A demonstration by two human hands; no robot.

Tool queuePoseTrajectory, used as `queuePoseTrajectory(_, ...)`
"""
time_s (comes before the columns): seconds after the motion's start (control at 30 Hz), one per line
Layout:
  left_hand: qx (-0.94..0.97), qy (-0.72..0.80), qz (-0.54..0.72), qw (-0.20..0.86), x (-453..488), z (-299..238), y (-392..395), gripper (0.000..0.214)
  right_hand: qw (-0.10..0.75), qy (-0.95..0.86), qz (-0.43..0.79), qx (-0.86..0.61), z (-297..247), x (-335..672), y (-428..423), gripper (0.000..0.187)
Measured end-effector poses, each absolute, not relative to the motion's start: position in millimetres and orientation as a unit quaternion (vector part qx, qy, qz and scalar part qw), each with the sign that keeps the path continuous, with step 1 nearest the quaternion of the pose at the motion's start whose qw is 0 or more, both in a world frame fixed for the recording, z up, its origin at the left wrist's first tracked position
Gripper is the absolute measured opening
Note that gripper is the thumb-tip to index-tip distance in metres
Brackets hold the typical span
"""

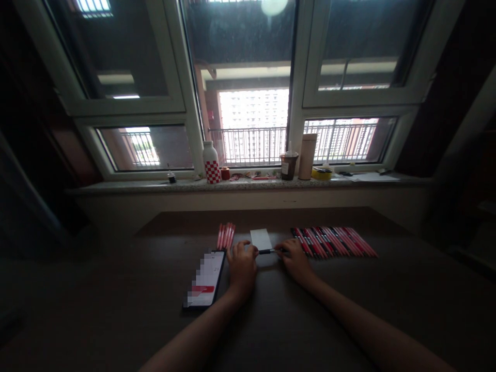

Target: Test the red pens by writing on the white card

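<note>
Between my two hands a dark pen [266, 251] with a pale band is held level just above the table. The fingers of my left hand [243, 266] pinch its left end, and those of my right hand [293, 257] close on its right end. Just behind the pen lies a small white paper pad [261, 238]. Beyond my right hand a long row of red and black pens and pencils [333, 242] lies side by side. A smaller bunch of pinkish-red pencils [226, 235] rests behind my left hand.
A phone [205, 281] with a lit screen lies left of my left hand on the dark table [127, 310]. On the windowsill [248, 186] behind stand a checkered bottle [212, 163], a lidded drink cup [289, 166], a tan tumbler [307, 157] and a yellow tape roll [321, 173].
</note>
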State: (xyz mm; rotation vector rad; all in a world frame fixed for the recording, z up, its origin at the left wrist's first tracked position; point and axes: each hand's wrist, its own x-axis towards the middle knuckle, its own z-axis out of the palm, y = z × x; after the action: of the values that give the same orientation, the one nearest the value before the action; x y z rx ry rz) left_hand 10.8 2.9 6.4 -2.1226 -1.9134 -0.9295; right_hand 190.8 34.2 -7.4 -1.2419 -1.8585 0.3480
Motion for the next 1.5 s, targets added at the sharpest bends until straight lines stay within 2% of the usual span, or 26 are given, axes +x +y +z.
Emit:
queuePoseTrajectory(0.57,-0.703,-0.638,-0.308,0.067,11.3,6.2,3.9,0.017,0.418,-0.752,0.139,-0.49,-7.6,191.4,34.0,0.015)
queuePoseTrajectory(1.03,-0.693,-0.646,-0.314,0.05,10.6,7.6,2.7,0.019,0.392,-0.773,0.098,-0.489,-10.9,191.2,32.4,0.022)
queuePoseTrajectory(1.23,-0.697,-0.662,-0.264,0.081,6.5,4.4,3.9,0.03,0.4,-0.757,0.088,-0.51,-9.0,192.7,31.0,0.022)
queuePoseTrajectory(1.5,-0.7,-0.668,-0.233,0.095,6.9,4.0,5.5,0.026,0.402,-0.754,0.098,-0.511,-7.6,193.0,30.5,0.024)
